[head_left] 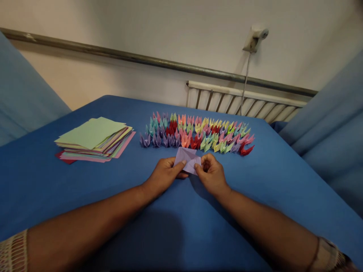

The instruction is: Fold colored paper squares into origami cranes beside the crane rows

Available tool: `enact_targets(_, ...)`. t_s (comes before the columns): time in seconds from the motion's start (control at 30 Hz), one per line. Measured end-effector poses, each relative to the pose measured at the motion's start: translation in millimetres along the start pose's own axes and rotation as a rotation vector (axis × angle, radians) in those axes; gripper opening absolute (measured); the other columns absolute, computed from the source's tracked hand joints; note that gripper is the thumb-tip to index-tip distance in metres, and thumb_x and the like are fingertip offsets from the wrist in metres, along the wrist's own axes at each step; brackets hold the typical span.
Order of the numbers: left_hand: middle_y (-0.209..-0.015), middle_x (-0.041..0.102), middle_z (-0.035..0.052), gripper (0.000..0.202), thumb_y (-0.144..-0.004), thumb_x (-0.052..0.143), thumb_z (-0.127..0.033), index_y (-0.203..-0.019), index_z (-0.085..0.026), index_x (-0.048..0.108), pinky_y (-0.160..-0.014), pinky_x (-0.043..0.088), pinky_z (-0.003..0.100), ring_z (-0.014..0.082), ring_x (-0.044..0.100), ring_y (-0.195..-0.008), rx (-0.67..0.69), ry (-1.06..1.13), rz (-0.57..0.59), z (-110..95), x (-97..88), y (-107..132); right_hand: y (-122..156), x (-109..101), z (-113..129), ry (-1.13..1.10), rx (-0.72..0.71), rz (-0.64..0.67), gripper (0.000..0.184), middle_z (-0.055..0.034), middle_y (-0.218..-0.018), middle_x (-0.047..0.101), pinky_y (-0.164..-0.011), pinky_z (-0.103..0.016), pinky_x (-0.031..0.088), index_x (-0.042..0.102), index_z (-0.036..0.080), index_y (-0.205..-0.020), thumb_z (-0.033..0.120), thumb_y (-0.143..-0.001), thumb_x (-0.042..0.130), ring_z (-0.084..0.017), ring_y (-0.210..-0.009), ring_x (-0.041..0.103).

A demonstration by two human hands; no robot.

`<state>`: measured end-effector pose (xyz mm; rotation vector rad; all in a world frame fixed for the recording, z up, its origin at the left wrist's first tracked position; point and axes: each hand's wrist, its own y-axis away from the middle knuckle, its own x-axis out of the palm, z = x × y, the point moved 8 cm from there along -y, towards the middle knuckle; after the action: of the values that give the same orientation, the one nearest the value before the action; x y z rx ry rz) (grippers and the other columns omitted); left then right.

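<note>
My left hand (164,174) and my right hand (212,174) both pinch a partly folded lilac paper (187,158) just above the blue table (85,196). The left thumb lies on the paper's lower left edge, and the right fingers curl over its right edge. Right behind the paper stand rows of several small folded paper cranes (195,133) in purple, red, pink, yellow and green. A stack of coloured square sheets (95,139), pale green on top, lies to the left.
A metal rail (141,58) runs along the wall behind the table. A white fitting with a cable (254,37) hangs on the wall above a white bed-rail frame (244,100). Blue cloth hangs at both sides.
</note>
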<state>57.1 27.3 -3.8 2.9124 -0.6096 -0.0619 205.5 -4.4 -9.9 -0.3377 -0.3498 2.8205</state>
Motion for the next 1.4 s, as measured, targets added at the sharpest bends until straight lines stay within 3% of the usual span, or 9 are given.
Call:
enact_targets(0.23, -0.08, 0.072, 0.0043, 0.032, -0.078, 0.065, -0.044, -0.086, -0.013, 0.071, -0.077, 0.055, 0.03, 0.0169, 0.067, -0.074, 0.015, 0.003, 0.047, -3, 3.6, 3, -3, 0, 0, -0.081, 0.038, 0.006, 0.02, 0.0051, -0.066, 0.055, -0.055, -0.025, 0.041, 0.05, 0.022, -0.077, 0.036, -0.08, 0.064, -0.011, -0.056, 0.049)
enact_targets(0.5, -0.075, 0.07, 0.0035, 0.032, -0.079, 0.062, -0.044, -0.08, -0.013, 0.07, -0.073, 0.054, 0.029, 0.0161, 0.066, -0.07, 0.005, -0.071, 0.052, -4, 3.6, 5, -5, -5, 3, -0.052, 0.003, -0.04, 0.02, 0.0077, -0.059, 0.044, -0.05, -0.023, 0.035, 0.046, 0.022, -0.073, 0.031, -0.079, 0.063, -0.01, -0.051, 0.041)
enact_targets(0.63, -0.08, 0.071, 0.006, 0.033, -0.078, 0.065, -0.044, -0.083, -0.012, 0.07, -0.077, 0.056, 0.03, 0.0166, 0.067, -0.074, -0.039, 0.069, 0.065, 1, 4.6, 2, 0, -6, 21, 0.124, -0.133, -0.013, 0.01, 0.0053, -0.066, 0.048, -0.055, -0.024, 0.039, 0.052, 0.022, -0.081, 0.026, -0.081, 0.061, -0.011, -0.056, 0.046)
enact_targets(0.77, -0.081, 0.072, 0.0093, 0.035, -0.078, 0.067, -0.043, -0.086, -0.009, 0.07, -0.074, 0.056, 0.029, 0.0168, 0.067, -0.074, -0.052, 0.195, 0.05, 2, 2.2, 0, 10, 3, 48, 0.315, -0.328, 0.116, 0.011, -0.0013, -0.084, 0.053, -0.066, -0.028, 0.044, 0.058, 0.022, -0.095, 0.024, -0.084, 0.059, -0.015, -0.07, 0.053)
enact_targets(0.93, -0.085, 0.072, 0.01, 0.035, -0.081, 0.065, -0.044, -0.09, -0.01, 0.07, -0.072, 0.055, 0.029, 0.017, 0.067, -0.075, -0.042, 0.2, 0.073, 0, 1.9, 0, 15, 10, 56, 0.367, -0.369, 0.222, 0.014, -0.0047, -0.089, 0.055, -0.073, -0.032, 0.046, 0.059, 0.021, -0.102, 0.024, -0.089, 0.054, -0.018, -0.079, 0.055)
enact_targets(1.17, -0.078, 0.069, 0.0021, 0.03, -0.075, 0.073, -0.04, -0.088, -0.013, 0.068, -0.066, 0.052, 0.025, 0.0138, 0.064, -0.068, 0.0, 0.082, 0.05, -2, -1.3, -3, 15, 13, 50, 0.248, -0.344, 0.271, 0.013, -0.0027, -0.083, 0.056, -0.07, -0.03, 0.045, 0.062, 0.021, -0.098, 0.023, -0.091, 0.052, -0.016, -0.075, 0.056)
enact_targets(1.27, -0.072, 0.068, 0.001, 0.032, -0.075, 0.071, -0.042, -0.088, -0.013, 0.067, -0.06, 0.05, 0.024, 0.0125, 0.06, -0.059, 0.014, 0.035, 0.031, -4, -4.8, -5, 9, 1, 39, 0.1, -0.247, 0.145, 0.013, 0.0001, -0.079, 0.056, -0.065, -0.028, 0.044, 0.06, 0.022, -0.1, 0.028, -0.09, 0.055, -0.014, -0.068, 0.054)
enact_targets(1.4, -0.068, 0.066, 0.0002, 0.033, -0.072, 0.073, -0.043, -0.084, -0.013, 0.067, -0.053, 0.045, 0.022, 0.0118, 0.057, -0.055, 0.023, -0.034, 0.064, -3, -5.2, -7, -2, -13, 16, -0.121, -0.034, -0.043, 0.031, -0.0003, -0.086, 0.059, -0.062, -0.026, 0.045, 0.054, 0.022, -0.105, 0.038, -0.081, 0.067, -0.013, -0.07, 0.056)
